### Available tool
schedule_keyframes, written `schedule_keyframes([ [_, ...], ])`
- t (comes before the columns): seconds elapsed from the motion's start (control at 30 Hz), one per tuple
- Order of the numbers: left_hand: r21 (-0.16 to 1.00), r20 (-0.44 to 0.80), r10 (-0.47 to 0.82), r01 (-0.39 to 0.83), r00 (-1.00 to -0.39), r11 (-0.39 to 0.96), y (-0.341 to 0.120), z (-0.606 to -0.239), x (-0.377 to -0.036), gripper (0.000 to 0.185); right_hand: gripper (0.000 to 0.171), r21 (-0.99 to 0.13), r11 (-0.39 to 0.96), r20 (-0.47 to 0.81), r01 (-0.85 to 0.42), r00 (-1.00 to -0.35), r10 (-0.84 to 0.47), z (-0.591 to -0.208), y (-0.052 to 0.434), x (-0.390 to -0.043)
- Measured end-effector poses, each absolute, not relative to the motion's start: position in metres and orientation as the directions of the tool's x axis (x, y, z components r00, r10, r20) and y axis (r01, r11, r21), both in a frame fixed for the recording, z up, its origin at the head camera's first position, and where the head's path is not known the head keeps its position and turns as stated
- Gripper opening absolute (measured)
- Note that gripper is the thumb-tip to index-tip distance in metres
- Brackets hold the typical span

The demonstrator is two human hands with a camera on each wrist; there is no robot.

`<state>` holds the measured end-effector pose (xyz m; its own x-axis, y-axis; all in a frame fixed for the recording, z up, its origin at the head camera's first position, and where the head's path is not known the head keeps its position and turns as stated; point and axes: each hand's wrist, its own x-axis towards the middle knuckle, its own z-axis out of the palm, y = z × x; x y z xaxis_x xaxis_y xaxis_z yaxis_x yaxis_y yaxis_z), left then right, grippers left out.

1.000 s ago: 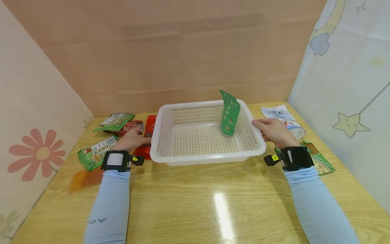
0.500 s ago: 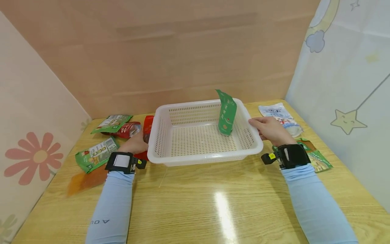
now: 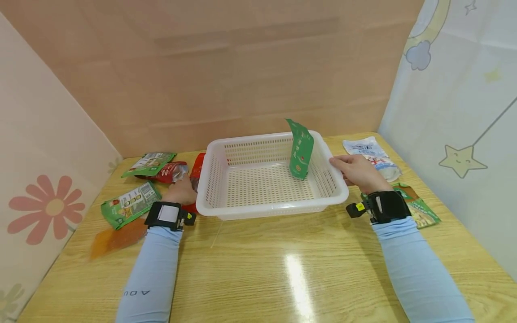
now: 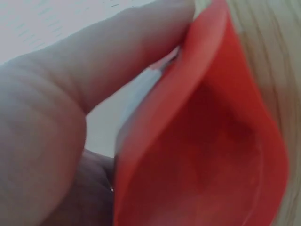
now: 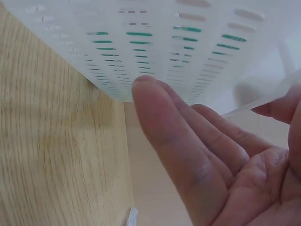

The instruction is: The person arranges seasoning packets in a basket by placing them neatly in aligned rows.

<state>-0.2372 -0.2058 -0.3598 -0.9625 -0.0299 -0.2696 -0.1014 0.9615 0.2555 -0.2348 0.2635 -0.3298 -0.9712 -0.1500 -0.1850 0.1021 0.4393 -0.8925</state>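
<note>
My left hand [image 3: 182,190] pinches a soft red plastic pouch [image 4: 207,141] just left of the white perforated plastic basket [image 3: 266,208], near its left wall. My right hand [image 3: 357,172] lies with fingers [image 5: 178,136] fairly straight under the basket's right rim, thumb over it. The pouch is limp, so I judge it could fold against the wall or slip from my pinch; the basket could also slide on the glossy wooden table [image 3: 282,269]. A tall green pouch [image 3: 300,150] leans inside at the far right. Green packets [image 3: 130,202] and an orange sachet [image 3: 115,237] lie left; a white packet [image 3: 369,150] lies far right.
</note>
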Motion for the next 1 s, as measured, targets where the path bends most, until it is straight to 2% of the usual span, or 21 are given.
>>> schedule_keyframes([
  [0.1, 0.264, -0.242, -0.045, -0.111, -0.969, 0.958, -0.203, -0.359, -0.235, 0.079, 0.063, -0.89, 0.445, -0.189, 0.103, -0.97, -0.154, -0.33, 0.264, -0.235],
  [0.3, 0.308, -0.253, -0.034, -0.114, -0.967, 0.944, -0.206, -0.362, -0.238, 0.079, 0.064, -0.885, 0.455, -0.189, 0.103, -0.971, -0.148, -0.329, 0.263, -0.235],
  [0.53, 0.472, -0.262, -0.001, -0.129, -0.965, 0.872, -0.222, -0.357, -0.242, 0.112, 0.064, -0.886, 0.451, -0.194, 0.11, -0.971, -0.143, -0.328, 0.263, -0.235],
  [0.8, 0.601, -0.217, -0.017, -0.147, -0.976, 0.785, -0.239, -0.339, -0.236, 0.091, 0.065, -0.881, 0.46, -0.193, 0.108, -0.971, -0.143, -0.328, 0.263, -0.236],
  [1.0, 0.681, -0.189, -0.055, -0.172, -0.98, 0.712, -0.241, -0.326, -0.23, 0.086, 0.067, -0.87, 0.481, -0.197, 0.105, -0.969, -0.146, -0.329, 0.264, -0.236],
])
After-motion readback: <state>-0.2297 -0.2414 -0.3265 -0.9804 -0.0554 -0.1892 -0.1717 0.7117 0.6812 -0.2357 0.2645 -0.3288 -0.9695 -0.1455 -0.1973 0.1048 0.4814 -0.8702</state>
